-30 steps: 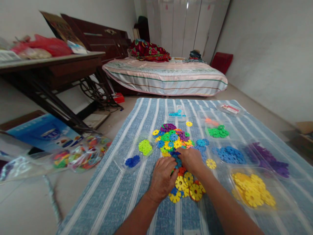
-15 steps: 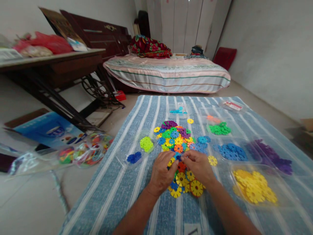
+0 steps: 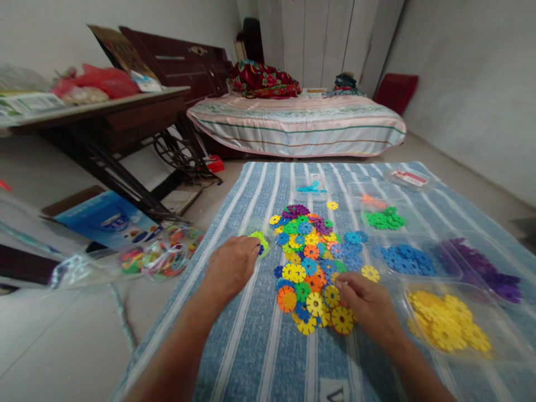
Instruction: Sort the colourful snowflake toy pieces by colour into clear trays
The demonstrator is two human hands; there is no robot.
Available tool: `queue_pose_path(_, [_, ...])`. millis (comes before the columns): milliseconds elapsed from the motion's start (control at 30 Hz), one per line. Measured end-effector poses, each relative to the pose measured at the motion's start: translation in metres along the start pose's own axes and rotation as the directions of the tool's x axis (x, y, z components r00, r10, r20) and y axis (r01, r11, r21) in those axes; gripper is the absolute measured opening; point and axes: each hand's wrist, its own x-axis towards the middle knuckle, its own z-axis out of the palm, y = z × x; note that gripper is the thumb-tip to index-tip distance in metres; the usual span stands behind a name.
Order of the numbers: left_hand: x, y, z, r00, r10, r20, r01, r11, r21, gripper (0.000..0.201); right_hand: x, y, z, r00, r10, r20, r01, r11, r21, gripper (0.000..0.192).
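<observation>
A mixed heap of coloured snowflake discs (image 3: 312,262) lies in the middle of a blue striped mat (image 3: 251,346). My left hand (image 3: 232,268) hovers over a clear tray to the left of the heap, hiding most of it. Lime green discs (image 3: 262,239) peek out past the curled fingers, and a dark blue disc shows at the fingertips. My right hand (image 3: 368,304) rests on the mat at the heap's near right edge. Its fingertips touch yellow discs (image 3: 335,293), and it holds nothing that I can see.
To the right stand clear trays of yellow (image 3: 448,326), blue (image 3: 404,259), purple (image 3: 486,268) and green discs (image 3: 383,219). A plastic bag of discs (image 3: 159,258) and a blue box (image 3: 106,218) lie on the floor at left, under a wooden table (image 3: 104,106). A bed (image 3: 301,125) stands behind.
My left hand has left the heap and moved left to the tray with the lime green discs. My right hand has drawn back to the heap's near right edge. The heap is more spread out.
</observation>
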Motion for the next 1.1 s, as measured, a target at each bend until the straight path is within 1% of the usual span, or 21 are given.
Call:
queue_pose_path(33, [0.005, -0.008, -0.003, 0.995, -0.062, 0.073, 0.056, 0.995, 0.084, 0.023, -0.003, 0.003, -0.004, 1.000, -0.004, -0.017, 0.003, 1.000, -0.030, 0.029])
queue_pose_path(100, [0.013, -0.020, -0.004, 0.968, -0.170, 0.186, 0.129, 0.969, 0.213, 0.020, -0.010, 0.010, -0.009, 0.999, -0.002, -0.037, -0.001, 0.997, -0.072, 0.029])
queue_pose_path(133, [0.015, -0.025, -0.003, 0.953, -0.205, 0.222, 0.146, 0.956, 0.255, 0.018, -0.014, 0.014, -0.011, 0.999, 0.003, -0.045, -0.007, 0.996, -0.086, 0.028])
queue_pose_path(200, [0.019, -0.030, 0.000, 0.934, -0.239, 0.267, 0.154, 0.941, 0.301, 0.017, -0.021, 0.021, -0.013, 0.998, 0.006, -0.066, -0.014, 0.994, -0.111, 0.028])
queue_pose_path(233, [0.019, -0.031, 0.001, 0.930, -0.244, 0.275, 0.152, 0.937, 0.315, 0.017, -0.024, 0.023, -0.013, 0.997, 0.002, -0.080, -0.012, 0.992, -0.123, 0.028])
queue_pose_path(300, [0.019, -0.031, 0.001, 0.937, -0.250, 0.246, 0.162, 0.931, 0.328, 0.017, -0.029, 0.028, -0.013, 0.995, -0.017, -0.101, 0.001, 0.989, -0.149, 0.029])
queue_pose_path(400, [0.014, -0.022, -0.005, 0.958, -0.261, 0.122, 0.211, 0.923, 0.323, 0.019, -0.033, 0.035, -0.010, 0.990, -0.069, -0.121, 0.043, 0.977, -0.210, 0.028])
queue_pose_path(433, [0.011, -0.017, -0.006, 0.962, -0.258, 0.085, 0.221, 0.926, 0.307, 0.020, -0.033, 0.037, -0.009, 0.987, -0.094, -0.134, 0.060, 0.969, -0.238, 0.028])
queue_pose_path(500, [0.004, -0.005, -0.007, 0.978, -0.197, 0.075, 0.176, 0.959, 0.220, 0.023, -0.034, 0.042, -0.006, 0.975, -0.146, -0.168, 0.090, 0.948, -0.305, 0.027])
queue_pose_path(567, [-0.004, 0.010, -0.002, 0.990, -0.048, 0.134, 0.044, 0.998, 0.039, 0.022, -0.034, 0.046, -0.003, 0.961, -0.201, -0.192, 0.118, 0.920, -0.373, 0.026])
queue_pose_path(633, [-0.015, 0.026, 0.008, 0.970, 0.080, 0.229, -0.058, 0.993, -0.102, 0.019, -0.035, 0.050, -0.001, 0.943, -0.264, -0.201, 0.159, 0.892, -0.423, 0.026])
queue_pose_path(667, [-0.020, 0.032, 0.015, 0.959, 0.110, 0.261, -0.078, 0.988, -0.130, 0.017, -0.035, 0.051, 0.000, 0.933, -0.296, -0.202, 0.185, 0.880, -0.438, 0.025])
queue_pose_path(700, [-0.025, 0.038, 0.021, 0.952, 0.115, 0.285, -0.078, 0.987, -0.138, 0.016, -0.036, 0.052, 0.000, 0.924, -0.325, -0.202, 0.208, 0.870, -0.447, 0.025])
queue_pose_path(767, [-0.034, 0.046, 0.033, 0.957, 0.056, 0.286, -0.024, 0.993, -0.116, 0.018, -0.038, 0.053, 0.000, 0.912, -0.360, -0.197, 0.238, 0.855, -0.461, 0.024])
queue_pose_path(833, [-0.041, 0.050, 0.042, 0.966, -0.027, 0.258, 0.051, 0.995, -0.090, 0.028, -0.039, 0.052, -0.001, 0.911, -0.372, -0.180, 0.251, 0.845, -0.472, 0.023])
queue_pose_path(900, [-0.046, 0.051, 0.048, 0.965, -0.083, 0.250, 0.106, 0.991, -0.080, 0.036, -0.041, 0.051, -0.002, 0.913, -0.378, -0.153, 0.266, 0.837, -0.478, 0.021])
queue_pose_path(1000, [-0.052, 0.051, 0.057, 0.961, -0.100, 0.258, 0.135, 0.983, -0.125, 0.037, -0.043, 0.047, -0.001, 0.913, -0.396, -0.099, 0.304, 0.823, -0.480, 0.020])
queue_pose_path(1100, [-0.055, 0.050, 0.066, 0.969, -0.097, 0.225, 0.148, 0.964, -0.221, 0.033, -0.044, 0.045, 0.002, 0.905, -0.421, -0.057, 0.340, 0.798, -0.498, 0.021])
